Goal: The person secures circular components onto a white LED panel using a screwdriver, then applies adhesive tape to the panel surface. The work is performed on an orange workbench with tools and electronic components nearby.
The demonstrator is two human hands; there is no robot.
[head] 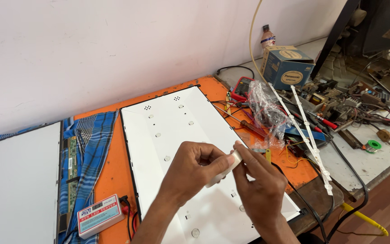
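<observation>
Hands meet over the white backlight panel [177, 131]: your left hand [190, 169] and right hand [260, 180] both pinch a small white strip [225, 168] (held above the panel's near right part). Cluttered tools crowd the right edge; open orange bench [113, 171] lies left.

Large rectangular backlight tray [204, 149]: white reflector sheet, thin black rim, small grey-white round lenses dotted across it. Beneath the tray, the flat worktable top [113, 176] is bright orange. Left of the tray, a draped cotton cloth [89, 149] shows a blue check pattern with darker blue and pale lines. At the tray's near-left corner, a small box-shaped tester [99, 216] has a white face with a pink-red border. Right of the tray, behind it, a square cardboard box [287, 68] is blue with tan flaps. Above the tray, a short strip [225, 169] held between both hands is white.
</observation>
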